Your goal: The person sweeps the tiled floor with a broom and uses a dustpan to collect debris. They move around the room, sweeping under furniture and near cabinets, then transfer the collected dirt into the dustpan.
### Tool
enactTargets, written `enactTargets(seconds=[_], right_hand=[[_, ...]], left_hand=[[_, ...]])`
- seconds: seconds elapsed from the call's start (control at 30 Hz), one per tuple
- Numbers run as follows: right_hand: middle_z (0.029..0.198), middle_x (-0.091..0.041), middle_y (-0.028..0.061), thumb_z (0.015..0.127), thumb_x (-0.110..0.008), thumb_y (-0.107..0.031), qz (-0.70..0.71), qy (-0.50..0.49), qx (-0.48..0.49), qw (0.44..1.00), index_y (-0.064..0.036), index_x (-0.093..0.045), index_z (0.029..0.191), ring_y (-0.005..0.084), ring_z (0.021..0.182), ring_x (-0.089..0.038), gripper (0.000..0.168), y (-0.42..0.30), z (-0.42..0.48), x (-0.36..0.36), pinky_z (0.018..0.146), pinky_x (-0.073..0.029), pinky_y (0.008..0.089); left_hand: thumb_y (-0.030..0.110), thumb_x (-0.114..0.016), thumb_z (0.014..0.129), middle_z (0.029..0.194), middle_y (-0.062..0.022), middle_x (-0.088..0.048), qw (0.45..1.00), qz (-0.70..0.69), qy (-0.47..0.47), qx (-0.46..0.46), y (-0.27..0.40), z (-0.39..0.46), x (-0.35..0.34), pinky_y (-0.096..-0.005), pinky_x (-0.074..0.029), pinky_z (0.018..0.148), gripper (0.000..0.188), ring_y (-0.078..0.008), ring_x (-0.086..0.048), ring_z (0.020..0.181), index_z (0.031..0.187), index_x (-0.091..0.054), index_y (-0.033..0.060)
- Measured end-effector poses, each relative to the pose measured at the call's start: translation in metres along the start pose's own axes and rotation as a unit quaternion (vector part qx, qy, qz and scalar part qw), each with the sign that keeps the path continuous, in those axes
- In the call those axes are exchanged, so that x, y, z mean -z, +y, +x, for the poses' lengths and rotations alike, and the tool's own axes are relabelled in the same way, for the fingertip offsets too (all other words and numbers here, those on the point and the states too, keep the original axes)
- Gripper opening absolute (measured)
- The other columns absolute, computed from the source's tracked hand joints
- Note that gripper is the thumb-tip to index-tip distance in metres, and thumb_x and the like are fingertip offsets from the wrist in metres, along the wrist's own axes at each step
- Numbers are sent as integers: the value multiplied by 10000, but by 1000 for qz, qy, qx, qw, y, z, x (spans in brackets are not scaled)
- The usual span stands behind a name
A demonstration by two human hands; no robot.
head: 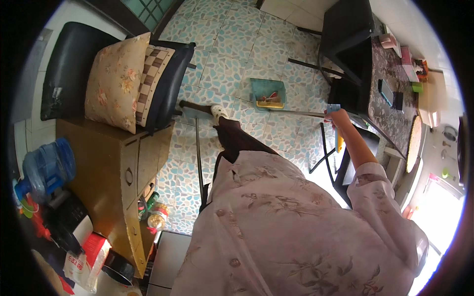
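Note:
My right hand (336, 117) is closed around the blue grip of a long-handled dustpan, whose thin metal pole (300, 113) runs left to the pan. A yellow and blue handle end (339, 140) shows just below the hand. The teal plastic dustpan (268, 88) lies on the tiled floor with a yellow toothed edge and some red and pale litter inside. My left hand is out of view. Before me, a dark broom head (197, 106) rests on the floor beside my pale clog (219, 113). A metal pole (200, 159) stands near it, its lower part in the picture hidden by my shirt.
Left, a black chair (166, 85) holds cushions beside a wooden cabinet (124, 166). Bottles and a jar (158, 218) stand near the cabinet. Right, a patterned table (389, 122) carries a phone (386, 92) and boxes, with black chairs (344, 37) alongside.

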State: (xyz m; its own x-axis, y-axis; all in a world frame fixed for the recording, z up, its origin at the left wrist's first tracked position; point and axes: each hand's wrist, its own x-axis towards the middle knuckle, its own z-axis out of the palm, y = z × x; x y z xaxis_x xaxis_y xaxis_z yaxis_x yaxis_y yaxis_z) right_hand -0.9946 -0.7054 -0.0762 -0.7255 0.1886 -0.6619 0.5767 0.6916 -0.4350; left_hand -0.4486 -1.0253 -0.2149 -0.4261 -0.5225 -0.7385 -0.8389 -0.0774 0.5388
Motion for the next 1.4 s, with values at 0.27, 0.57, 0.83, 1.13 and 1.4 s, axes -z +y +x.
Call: enactTargets(seconds=[0.27,0.57,0.83,1.13,1.4], right_hand=[[604,-562,41,625,-564,-114,69,6,-42,997,-53,-575,805,86,401,-392,190,31,-42,0,380,-306,223],[661,-572,49,623,-562,-104,169,20,-116,978,-56,-543,828,63,421,-391,211,79,-56,28,389,-309,200],[536,-444,-20,608,-573,-29,184,55,-186,964,-48,-565,809,72,406,-353,203,104,-74,55,377,-299,212],[561,-464,22,605,-555,-38,124,68,-214,966,-27,-523,815,105,417,-443,212,126,-74,73,387,-377,243],[590,-484,28,624,-546,-48,144,54,-219,964,-37,-520,940,101,419,-446,317,141,-65,78,387,-381,246]], left_hand=[[171,-533,780,968,-210,-549,986,156,1,-66,29,-17,23,-337,-437,703,497,-282,-555,884,1224,-338,61],[226,-458,835,948,-82,-554,805,-469,-127,340,176,-33,15,-226,-413,655,416,-103,-511,797,1195,-385,33],[240,-450,834,876,-93,-579,962,-90,-223,128,195,36,-11,-248,-424,653,422,-134,-541,781,1201,-375,47],[264,-437,833,590,-64,-503,971,191,-140,-43,307,152,-116,-285,-405,445,434,-167,-500,467,1243,-338,162],[300,-374,843,565,-109,-507,935,291,-178,-97,365,236,-139,-350,-391,428,437,-231,-504,451,1262,-301,198]])
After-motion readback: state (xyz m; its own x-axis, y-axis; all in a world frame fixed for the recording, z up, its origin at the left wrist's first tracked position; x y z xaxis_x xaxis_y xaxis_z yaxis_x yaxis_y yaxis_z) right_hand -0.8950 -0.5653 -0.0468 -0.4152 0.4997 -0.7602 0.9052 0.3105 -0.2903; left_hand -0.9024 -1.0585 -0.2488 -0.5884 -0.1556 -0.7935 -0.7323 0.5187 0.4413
